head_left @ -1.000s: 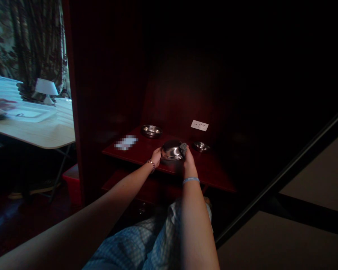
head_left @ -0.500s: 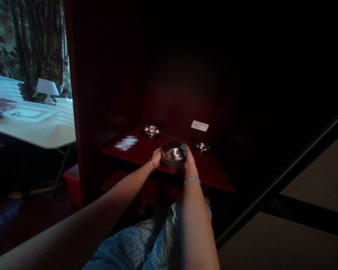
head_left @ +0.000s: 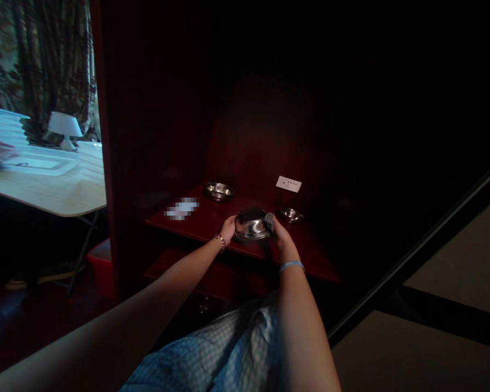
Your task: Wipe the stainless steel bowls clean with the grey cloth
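Observation:
A shiny metal bowl, turned with its underside up, is held over the front of the dark red shelf. My left hand is closed on the bowl's left edge. In my right hand is a small crumpled grey cloth, pressed against the bowl's right side. Behind my left hand, another metal bowl rests on the shelf. A smaller metal dish lies just beyond my right hand.
A blurred white item lies on the shelf's left part. A white socket plate is on the back wall. To the left, past an upright panel, stand a wooden table with a white lamp and a red bin.
My right hand and the grey cloth have shifted slightly right and down along the bowl's side, and the right forearm has swung outward. My left hand keeps its hold on the bowl.

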Action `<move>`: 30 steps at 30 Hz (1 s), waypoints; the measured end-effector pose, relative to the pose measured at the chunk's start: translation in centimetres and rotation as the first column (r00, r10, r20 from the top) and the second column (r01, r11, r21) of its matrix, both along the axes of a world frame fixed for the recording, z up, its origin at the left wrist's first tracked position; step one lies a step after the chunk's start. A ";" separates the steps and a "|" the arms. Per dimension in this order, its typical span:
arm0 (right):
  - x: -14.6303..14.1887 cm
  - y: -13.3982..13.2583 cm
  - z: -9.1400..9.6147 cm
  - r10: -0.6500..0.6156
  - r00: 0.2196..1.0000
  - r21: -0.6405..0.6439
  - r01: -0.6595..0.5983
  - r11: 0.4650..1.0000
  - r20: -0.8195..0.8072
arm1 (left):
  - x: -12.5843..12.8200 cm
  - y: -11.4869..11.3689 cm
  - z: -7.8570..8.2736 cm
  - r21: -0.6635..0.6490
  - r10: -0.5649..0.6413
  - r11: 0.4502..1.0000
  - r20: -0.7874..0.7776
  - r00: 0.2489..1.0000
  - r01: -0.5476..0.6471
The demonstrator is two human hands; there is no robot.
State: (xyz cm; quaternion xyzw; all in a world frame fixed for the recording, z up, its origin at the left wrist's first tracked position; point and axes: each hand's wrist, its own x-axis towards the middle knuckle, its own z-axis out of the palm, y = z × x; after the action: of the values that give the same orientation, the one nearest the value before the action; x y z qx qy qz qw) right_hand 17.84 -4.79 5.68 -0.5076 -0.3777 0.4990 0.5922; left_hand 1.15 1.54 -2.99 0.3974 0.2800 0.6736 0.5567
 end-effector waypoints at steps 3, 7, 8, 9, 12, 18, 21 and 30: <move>0.4 -1.2 0.5 0.022 0.999 -0.048 -0.020 0.999 0.042 | 0.0 -0.4 0.3 -0.037 -0.014 0.999 -0.045 0.999 0.012; 0.8 -2.6 0.5 0.012 0.996 -0.029 -0.010 1.000 0.088 | -0.1 -1.2 1.0 -0.035 -0.025 0.999 -0.078 0.997 0.023; 0.9 -2.8 0.3 0.007 0.996 -0.031 -0.004 1.000 0.090 | -0.1 -1.4 1.2 -0.041 -0.024 0.999 -0.077 0.997 0.021; 1.1 -2.9 0.1 0.005 0.997 -0.032 -0.002 0.999 0.079 | -0.1 -1.6 1.3 -0.048 -0.022 0.999 -0.072 0.997 0.019; 1.5 -2.9 -0.6 0.007 0.999 -0.040 -0.009 0.999 -0.040 | -0.1 -1.8 1.5 -0.071 -0.024 0.997 -0.036 0.999 0.021; 1.3 -3.1 -0.9 0.050 0.972 0.006 -0.050 0.999 -0.229 | -0.2 -1.8 1.6 -0.102 -0.057 0.993 -0.012 0.998 0.055; 1.1 -3.5 -0.7 0.056 0.967 0.068 -0.040 0.997 -0.250 | -0.4 -1.8 1.5 -0.089 -0.062 0.994 -0.028 0.998 0.059; 1.0 -3.7 -0.9 0.043 0.982 -0.050 -0.053 0.997 -0.181 | -1.2 -1.8 1.5 -0.104 -0.082 0.991 -0.012 0.997 0.081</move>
State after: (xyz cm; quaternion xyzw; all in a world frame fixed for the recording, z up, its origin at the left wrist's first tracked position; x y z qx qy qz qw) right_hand 18.81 -8.46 4.77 -0.4671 -0.3210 0.5671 0.5976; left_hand -0.02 -0.28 -1.50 0.3847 0.3025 0.6316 0.6013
